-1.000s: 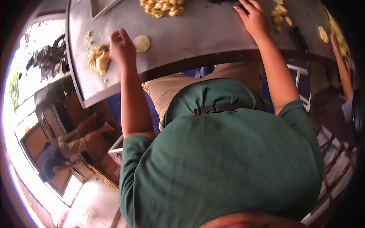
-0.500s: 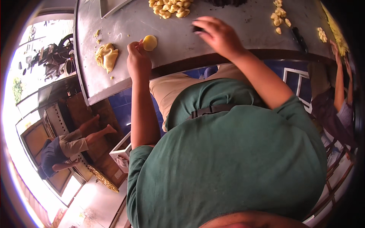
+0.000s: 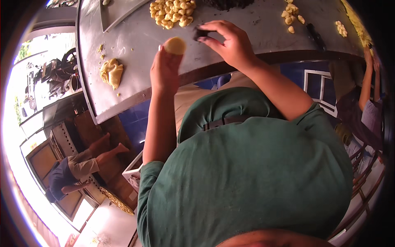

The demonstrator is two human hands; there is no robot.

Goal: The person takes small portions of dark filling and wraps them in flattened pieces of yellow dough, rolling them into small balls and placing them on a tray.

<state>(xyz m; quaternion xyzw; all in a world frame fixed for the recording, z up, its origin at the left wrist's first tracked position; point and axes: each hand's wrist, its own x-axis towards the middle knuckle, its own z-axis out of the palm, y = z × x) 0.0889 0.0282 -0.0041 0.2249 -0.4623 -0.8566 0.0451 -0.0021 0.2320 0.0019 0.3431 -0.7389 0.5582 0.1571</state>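
Note:
My left hand is raised over the metal table, holding a flat round disc of pale yellow dough on its fingers. Between thumb and fingers of my right hand is a dark lump of filling, close to the right side of the disc but apart from it. A heap of small dough balls lies just beyond my hands. At the far edge of the view sits a dark mass of filling. Left of my left hand rests a loose, soft lump of dough.
The steel table ends along a front edge near my waist. A metal tray stands at the far left. To the right are dough pieces, a black tool and another person's hands by a yellow mass.
My left hand has moved right and turned, so the dough disc now lies on its fingers. My right hand has shifted left, bringing the dark lump near the disc.

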